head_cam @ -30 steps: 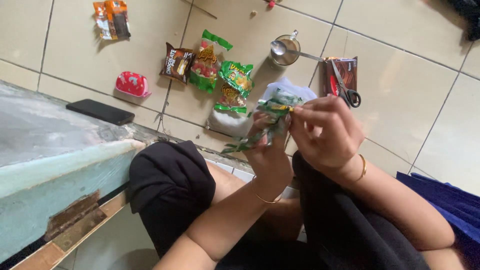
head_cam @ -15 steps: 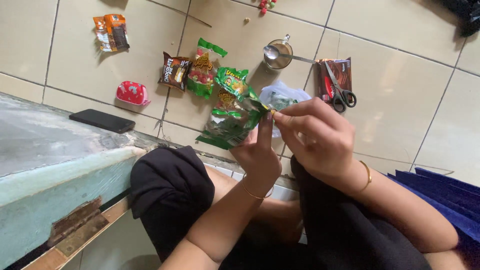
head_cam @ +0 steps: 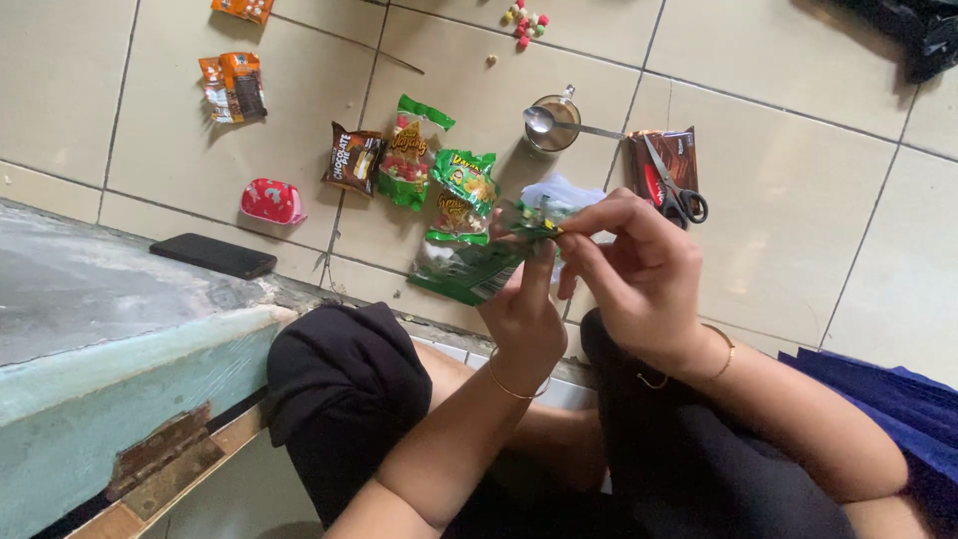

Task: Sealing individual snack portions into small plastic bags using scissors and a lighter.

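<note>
I sit on a tiled floor with my knees in black cloth below me. Both hands hold a green snack packet [head_cam: 469, 268] in front of me. My left hand [head_cam: 524, 314] grips its near end from below. The fingers of my right hand [head_cam: 629, 274] pinch its top edge. Beyond it on the tiles lie two more green snack packets [head_cam: 461, 190], a brown chocolate packet [head_cam: 351, 158] and a white packet [head_cam: 559, 192], partly hidden by my hands.
Scissors [head_cam: 677, 195] lie on a brown-red packet. A glass with a spoon [head_cam: 551, 122] stands behind. A red pouch [head_cam: 270, 202], a black phone [head_cam: 213, 256], orange wrappers [head_cam: 232, 87] and small coloured candies [head_cam: 526, 20] are on the floor. A worn green ledge [head_cam: 110, 339] is at left.
The green packet has dropped lower and turned flatter in my hands. My right fingers have shifted along its top edge. The view has tilted, so the floor things sit lower.
</note>
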